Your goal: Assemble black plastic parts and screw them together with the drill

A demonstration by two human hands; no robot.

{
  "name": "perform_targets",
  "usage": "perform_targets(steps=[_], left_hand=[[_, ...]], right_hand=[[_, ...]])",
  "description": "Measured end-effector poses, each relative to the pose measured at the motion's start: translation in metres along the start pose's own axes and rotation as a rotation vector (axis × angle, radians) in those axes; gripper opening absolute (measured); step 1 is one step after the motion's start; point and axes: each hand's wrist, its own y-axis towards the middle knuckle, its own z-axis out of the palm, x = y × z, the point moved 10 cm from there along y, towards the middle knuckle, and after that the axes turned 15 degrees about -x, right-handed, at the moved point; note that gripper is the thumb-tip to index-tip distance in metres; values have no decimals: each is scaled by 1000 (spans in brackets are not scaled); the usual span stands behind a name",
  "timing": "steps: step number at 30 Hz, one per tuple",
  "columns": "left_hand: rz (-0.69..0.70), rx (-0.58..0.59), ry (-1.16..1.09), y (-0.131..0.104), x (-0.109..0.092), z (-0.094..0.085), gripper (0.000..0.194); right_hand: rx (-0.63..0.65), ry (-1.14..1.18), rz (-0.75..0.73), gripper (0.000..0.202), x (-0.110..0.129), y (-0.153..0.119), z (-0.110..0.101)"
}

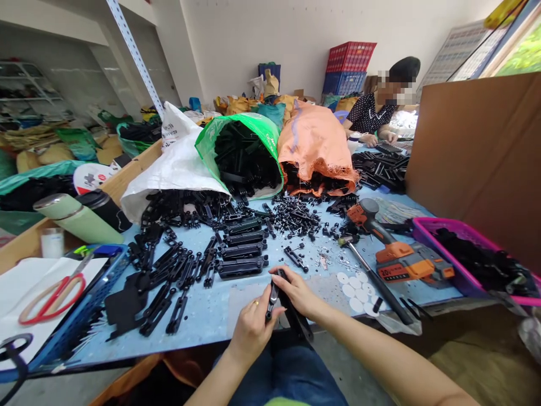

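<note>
Near the table's front edge, my left hand [252,324] pinches a small black plastic link [273,300]. My right hand [301,294] wraps round a longer black plastic arm [299,322], which slants down past the edge. The two black parts are close together; whether they are joined I cannot tell. Just beyond my hands lies a row of assembled black arms [243,267]. A single black link [296,259] rests to their right, and a pile of screws and knobs [296,217] spreads behind it. Loose black links [177,270] cover the left side.
White, green [270,135] and orange sacks [313,141] spill black parts. At right are a cordless drill [393,248], a hammer [372,273], white discs [355,290] and a pink basket [469,237]. Red-handled scissors [54,299] and a green flask [80,217] stay left. A person [376,113] sits behind.
</note>
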Motion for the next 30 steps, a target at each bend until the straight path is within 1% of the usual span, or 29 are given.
perform_targets(steps=[3,7,9,10,11,12,14,15,16,17,19,20,21,22,23,24,25,26,27,28,29,30], left_hand=[[0,32,-43,-5,-1,1,40],[-95,-26,9,-11,6,0,37],[-147,-62,4,-10,11,-5,37],[-175,-56,-27,-8,15,-7,37],[-210,-15,-82,-6,20,-9,37],[-251,60,-153,-4,24,-8,36],[-325,261,-286,-4,31,-6,33],[-346,346,-316,-5,32,-6,32],[-351,395,-315,-5,34,-9,30],[-344,404,-292,-4,36,-14,29],[-317,374,-243,-2,40,-24,28],[-311,362,-235,-3,44,-29,28],[-323,343,-231,-3,51,-35,28],[-362,308,-226,-3,63,-44,28],[-429,250,-216,-3,79,-56,29],[-514,170,-195,-3,97,-71,32],[-608,81,-169,-4,115,-86,35],[-685,17,-140,-6,127,-97,37],[-719,-3,-111,-6,132,-102,38],[-711,45,-101,-6,126,-96,37],[-681,122,-107,-4,114,-84,36],[-637,209,-121,-3,96,-68,35]], right_hand=[[66,16,42,33,-7,-8,4],[20,27,62,37,-14,-7,2],[11,35,47,38,-10,-4,-3],[35,20,26,38,-6,-4,-6],[92,-17,-2,38,0,-5,-8],[176,-75,-41,39,6,-9,-9],[353,-228,-139,41,18,-23,-9],[419,-310,-184,43,22,-31,-10],[451,-389,-222,44,25,-39,-11],[449,-461,-254,46,28,-44,-13],[420,-562,-308,47,31,-52,-16],[428,-584,-334,46,31,-55,-17],[446,-590,-361,46,30,-56,-18],[469,-592,-382,44,27,-56,-21],[484,-601,-391,42,22,-54,-26],[469,-630,-387,41,17,-48,-36],[408,-681,-377,41,12,-39,-48],[307,-751,-371,43,11,-29,-62],[193,-823,-379,48,13,-20,-74],[88,-879,-405,56,20,-16,-80],[13,-901,-446,66,29,-16,-80],[-9,-882,-482,74,38,-19,-72]])
